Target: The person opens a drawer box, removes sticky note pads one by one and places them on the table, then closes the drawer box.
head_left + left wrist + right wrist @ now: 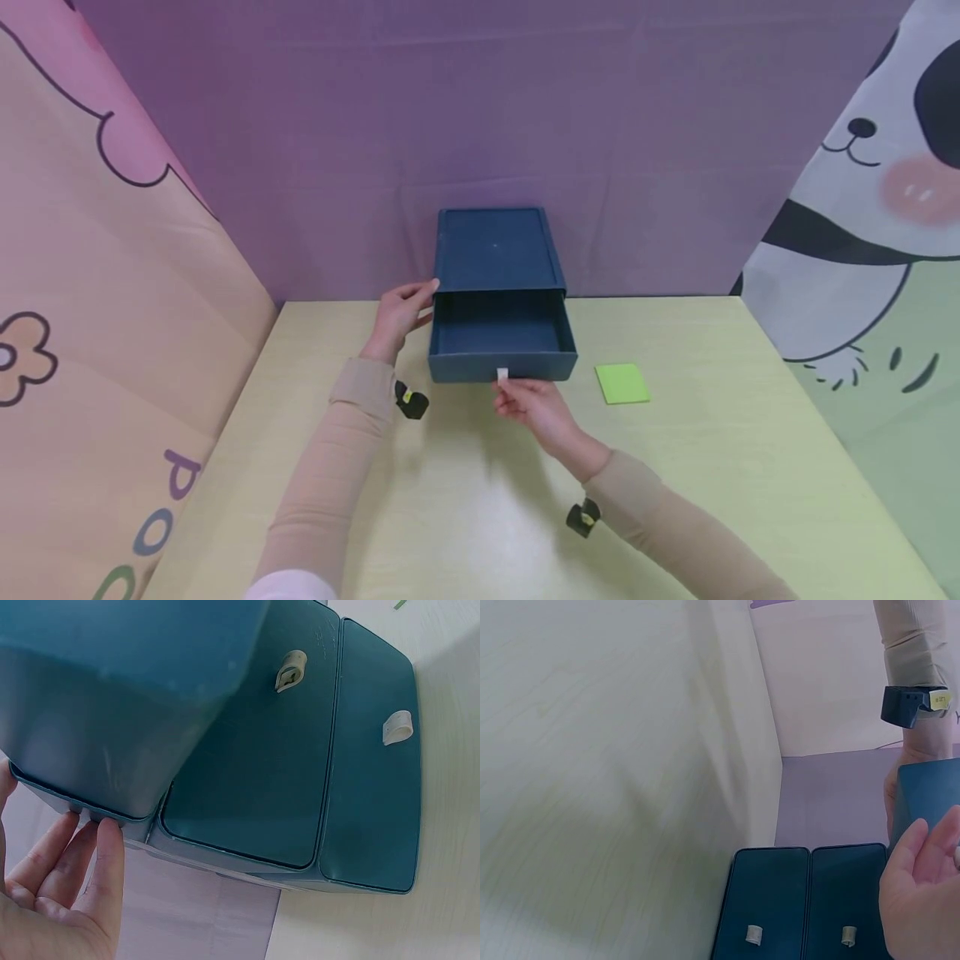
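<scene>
A dark blue drawer unit stands at the back of the table, its top drawer pulled far out and bare inside. My left hand is at the unit's upper left front corner. In the left wrist view, its fairly straight fingers touch the unit's side, with the thumb by the top edge. Below the drawer front, my right hand pinches the white pull tab, fingers curled. Two lower drawers with similar pale loop tabs are closed. The right wrist view shows only part of the right hand.
A green sticky note pad lies on the pale table to the right of the drawer. A purple cloth backdrop hangs close behind the unit. Printed cloth panels flank the table on both sides.
</scene>
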The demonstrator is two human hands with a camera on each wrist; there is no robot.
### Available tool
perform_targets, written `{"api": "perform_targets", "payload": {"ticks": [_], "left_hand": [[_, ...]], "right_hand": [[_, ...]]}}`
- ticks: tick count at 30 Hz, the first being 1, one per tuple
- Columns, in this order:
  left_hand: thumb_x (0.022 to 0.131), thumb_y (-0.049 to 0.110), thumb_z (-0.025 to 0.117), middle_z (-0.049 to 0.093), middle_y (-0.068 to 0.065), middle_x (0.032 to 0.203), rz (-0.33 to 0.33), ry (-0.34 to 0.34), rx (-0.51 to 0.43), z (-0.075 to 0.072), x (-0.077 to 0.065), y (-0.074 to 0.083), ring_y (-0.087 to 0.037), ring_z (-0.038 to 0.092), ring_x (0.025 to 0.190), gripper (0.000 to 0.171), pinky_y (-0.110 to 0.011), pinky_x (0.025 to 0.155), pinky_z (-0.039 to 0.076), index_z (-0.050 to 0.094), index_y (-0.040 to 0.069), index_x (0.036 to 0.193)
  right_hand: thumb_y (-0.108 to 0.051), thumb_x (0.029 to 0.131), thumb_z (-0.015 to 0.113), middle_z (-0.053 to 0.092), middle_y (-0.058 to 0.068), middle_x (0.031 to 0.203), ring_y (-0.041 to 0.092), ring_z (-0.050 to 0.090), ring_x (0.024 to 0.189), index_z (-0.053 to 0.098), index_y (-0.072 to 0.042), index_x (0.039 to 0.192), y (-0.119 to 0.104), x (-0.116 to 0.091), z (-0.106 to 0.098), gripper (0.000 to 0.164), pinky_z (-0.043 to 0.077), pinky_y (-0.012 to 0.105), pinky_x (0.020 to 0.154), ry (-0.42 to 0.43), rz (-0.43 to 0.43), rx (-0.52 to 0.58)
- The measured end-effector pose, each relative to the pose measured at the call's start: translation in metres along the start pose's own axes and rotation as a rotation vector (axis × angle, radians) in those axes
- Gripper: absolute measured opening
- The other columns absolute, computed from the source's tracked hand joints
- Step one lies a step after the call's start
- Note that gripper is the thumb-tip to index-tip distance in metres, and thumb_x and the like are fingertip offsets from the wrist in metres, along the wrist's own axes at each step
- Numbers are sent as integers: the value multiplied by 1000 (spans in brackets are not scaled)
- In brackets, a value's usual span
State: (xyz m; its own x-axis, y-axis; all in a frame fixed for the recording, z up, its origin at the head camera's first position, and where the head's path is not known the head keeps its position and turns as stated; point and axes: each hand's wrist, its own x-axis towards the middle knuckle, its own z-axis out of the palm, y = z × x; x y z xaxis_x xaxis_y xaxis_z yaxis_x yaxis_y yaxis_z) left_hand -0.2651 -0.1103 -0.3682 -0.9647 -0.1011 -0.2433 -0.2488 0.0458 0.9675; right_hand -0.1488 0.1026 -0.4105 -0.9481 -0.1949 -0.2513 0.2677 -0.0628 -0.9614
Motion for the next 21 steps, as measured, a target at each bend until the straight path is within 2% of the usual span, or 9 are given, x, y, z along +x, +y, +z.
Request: {"api": "perform_targets", "payload": {"ticks": [21], "left_hand": [[86,40,64,56,-7,130,-6,-1,9,0,0,0,-22,57,114,49,-36,93,53,61,8,123]], "right_hand": [[-12,94,51,61,-6,64,5,59,60,55,18,110,-3,10,3,34,56,21,63,56,-3,2]]}}
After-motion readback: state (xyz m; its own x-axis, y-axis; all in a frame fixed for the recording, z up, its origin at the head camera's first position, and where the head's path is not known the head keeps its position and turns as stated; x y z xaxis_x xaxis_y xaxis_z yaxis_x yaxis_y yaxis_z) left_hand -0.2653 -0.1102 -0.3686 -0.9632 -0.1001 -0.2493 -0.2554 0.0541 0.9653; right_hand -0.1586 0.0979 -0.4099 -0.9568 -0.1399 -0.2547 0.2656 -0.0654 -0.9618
